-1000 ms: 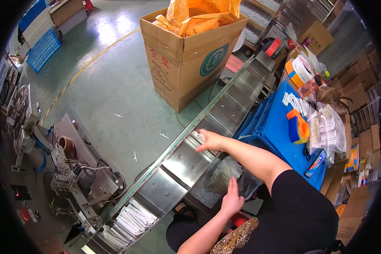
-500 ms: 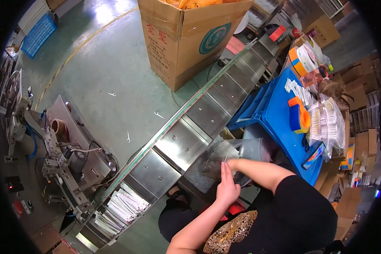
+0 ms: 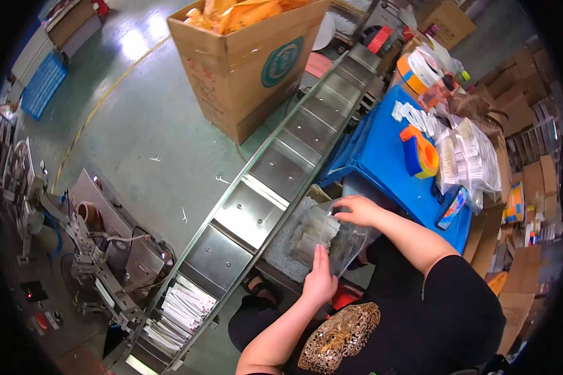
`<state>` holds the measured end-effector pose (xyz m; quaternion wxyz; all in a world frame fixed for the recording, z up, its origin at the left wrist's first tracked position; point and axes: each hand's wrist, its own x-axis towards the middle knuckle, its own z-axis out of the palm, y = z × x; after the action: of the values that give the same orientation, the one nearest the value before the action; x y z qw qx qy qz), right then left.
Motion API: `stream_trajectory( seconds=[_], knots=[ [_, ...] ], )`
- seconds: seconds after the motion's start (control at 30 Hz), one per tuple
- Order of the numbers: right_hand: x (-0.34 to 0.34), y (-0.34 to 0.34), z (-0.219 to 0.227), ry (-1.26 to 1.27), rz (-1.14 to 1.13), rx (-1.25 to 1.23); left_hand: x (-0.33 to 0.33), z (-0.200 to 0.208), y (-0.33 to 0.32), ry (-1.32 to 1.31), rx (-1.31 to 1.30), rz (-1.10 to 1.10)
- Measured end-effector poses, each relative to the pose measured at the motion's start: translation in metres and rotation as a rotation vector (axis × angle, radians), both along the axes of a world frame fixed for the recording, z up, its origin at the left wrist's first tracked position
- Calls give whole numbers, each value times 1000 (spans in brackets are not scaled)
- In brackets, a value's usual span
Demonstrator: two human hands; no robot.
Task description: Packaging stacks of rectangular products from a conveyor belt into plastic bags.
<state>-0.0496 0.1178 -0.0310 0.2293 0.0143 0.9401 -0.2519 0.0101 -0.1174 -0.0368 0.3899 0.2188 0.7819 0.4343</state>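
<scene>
A clear plastic bag (image 3: 351, 250) lies in front of me beside the conveyor, holding a bundle of thin, pale flat pieces (image 3: 316, 234). My left hand (image 3: 319, 279) is at the near side of that bundle. Its fingers are stretched out straight and held together, touching the bag. Across from it, my right hand (image 3: 356, 211) has its fingers bent over the bag's far edge, pinching the plastic. Bag and bundle rest on a grey, speckled surface (image 3: 283, 251).
A metal conveyor (image 3: 231, 256) with compartments runs diagonally past me; white packets (image 3: 184, 303) fill its near end. On my right, a blue crate (image 3: 381, 156) carries a tape dispenser (image 3: 421, 153), bagged white sticks (image 3: 469, 156) and a phone (image 3: 453, 208). A tall carton (image 3: 244, 75) stands beyond the conveyor.
My hands have moved apart; before, they were close together at the bag. The right hand has moved to the bag's far edge, and the bundle inside shows more plainly. The whole view has shifted.
</scene>
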Motion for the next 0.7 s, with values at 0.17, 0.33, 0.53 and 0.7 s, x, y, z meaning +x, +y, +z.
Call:
stream_trajectory(
  seconds=[0.17, 0.33, 0.53, 0.7],
  knots=[
    [69, 19, 50, 263, -129, -73, -12, 18, -1, 209, -195, -182],
    [204, 60, 45, 355, -174, 324, -34, 25, 28, 501, -280, -198],
    [243, 56, 40, 495, -267, 317, -17, 21, 106, 571, -493, -411],
    [262, 73, 32, 621, -350, 229, -2, -27, 119, 767, -536, -304]
  ],
)
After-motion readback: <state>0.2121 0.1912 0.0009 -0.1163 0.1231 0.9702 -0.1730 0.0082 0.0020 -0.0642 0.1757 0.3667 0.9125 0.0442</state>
